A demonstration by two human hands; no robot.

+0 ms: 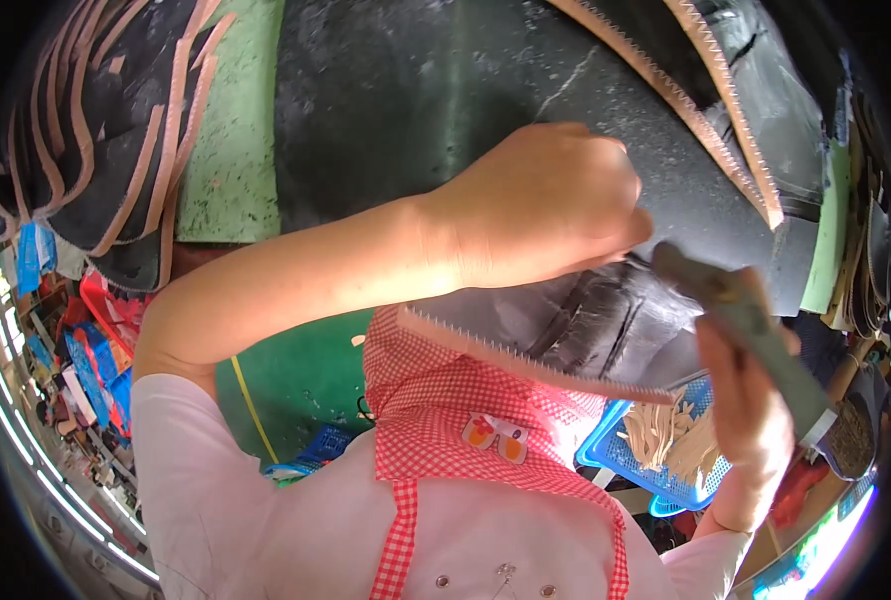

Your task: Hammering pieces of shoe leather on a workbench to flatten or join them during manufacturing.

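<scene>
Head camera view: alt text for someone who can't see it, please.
A right hand grips a long grey tool beside a curled left hand at a black, leathery piece with toothed tan trim. A red checked cloth apron shows below.

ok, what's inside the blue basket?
Inside the blue basket: a loose heap of pale tan strips. The basket's right end is covered by the right hand and wrist; whatever lies beneath the strips can't be seen either.

Wearing white short-slv. top [316, 525], btm of frame, w/ metal eyelets [443, 581] btm ctr; over it, red/wht gingham apron [421, 400], lower ctr, w/ matching straps [396, 540] & small wht/orange patch [496, 438].
</scene>
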